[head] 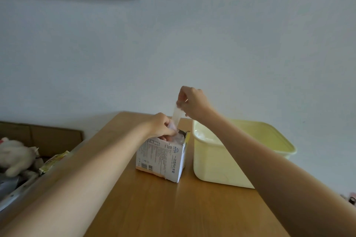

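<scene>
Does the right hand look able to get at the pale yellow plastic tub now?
Probably yes: the pale yellow plastic tub stands open, close below the right hand, though that hand pinches a clear thin glove.

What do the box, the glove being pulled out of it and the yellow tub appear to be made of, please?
The box looks like thin matt printed cardboard, torn at its opening. The glove seems to be thin translucent plastic film, half see-through against the wall; the box print reads PVC. The tub looks like moulded pale-yellow plastic with a soft sheen.
</scene>
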Available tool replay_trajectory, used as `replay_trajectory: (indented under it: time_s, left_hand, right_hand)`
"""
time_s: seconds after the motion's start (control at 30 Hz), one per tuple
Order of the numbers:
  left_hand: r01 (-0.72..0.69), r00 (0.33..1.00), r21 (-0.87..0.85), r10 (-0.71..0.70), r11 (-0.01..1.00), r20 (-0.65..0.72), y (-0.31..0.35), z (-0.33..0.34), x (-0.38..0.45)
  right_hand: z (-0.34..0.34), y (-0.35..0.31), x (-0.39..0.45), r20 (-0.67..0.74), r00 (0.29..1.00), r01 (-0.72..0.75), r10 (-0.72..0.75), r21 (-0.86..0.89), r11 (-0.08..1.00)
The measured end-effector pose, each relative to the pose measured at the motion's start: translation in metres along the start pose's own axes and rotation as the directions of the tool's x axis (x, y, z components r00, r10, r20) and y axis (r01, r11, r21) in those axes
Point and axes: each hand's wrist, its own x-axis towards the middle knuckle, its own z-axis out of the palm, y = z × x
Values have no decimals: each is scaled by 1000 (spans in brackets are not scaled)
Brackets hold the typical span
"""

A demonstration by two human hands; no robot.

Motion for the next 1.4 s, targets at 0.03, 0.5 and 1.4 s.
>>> replay_trajectory:
  time_s: [0.03,0.5,1.4]
  left_hand:
    - [7,1000,30,-6,1000,-16,1,-1,2]
    - [66,997,99,-71,993,44,-6,-15,2]
    - [-60,971,-632,192,773,141,73,-19,-13]
  right_hand:
    - [-2,2,0,-28,999,-30,31,29,999]
    - [-1,12,-4,280,915,-385,291,387,838]
    - [-68,17,-3,-249,956,-28,158,455,890]
